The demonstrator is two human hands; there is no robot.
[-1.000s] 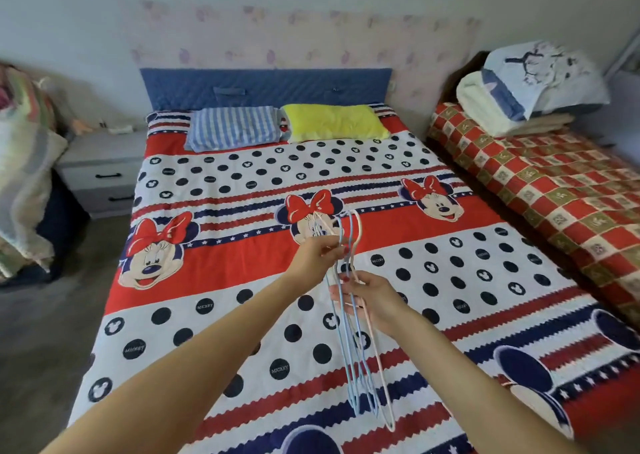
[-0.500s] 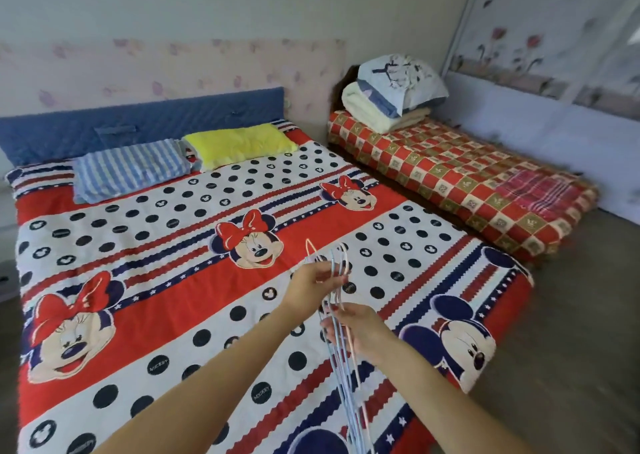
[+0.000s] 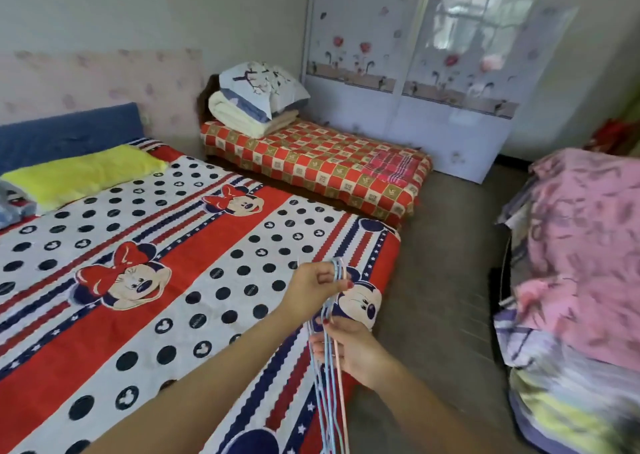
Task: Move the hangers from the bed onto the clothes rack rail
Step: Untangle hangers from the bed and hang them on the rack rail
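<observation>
I hold a bundle of thin wire hangers (image 3: 330,381), light blue and pink, hanging down over the foot corner of the bed (image 3: 145,315) with its cartoon-mouse cover. My left hand (image 3: 317,285) is closed around the hooks at the top of the bundle. My right hand (image 3: 349,348) pinches the hanger wires lower down. No loose hangers show on the bed. A thin dark upright (image 3: 506,270), perhaps part of a rack, shows at the right under heaped bedding; no rail is visible.
A second low bed (image 3: 322,169) with a red checked cover and folded quilts stands beyond. A white flowered wardrobe (image 3: 415,83) fills the far wall. Pink and purple bedding (image 3: 578,263) is heaped at the right. Bare floor (image 3: 446,263) lies between.
The view has swung to the right, from the bed's head toward the wardrobe and the heaped bedding. Both hands keep the same grip on the hanger bundle, now over the bed's foot corner.
</observation>
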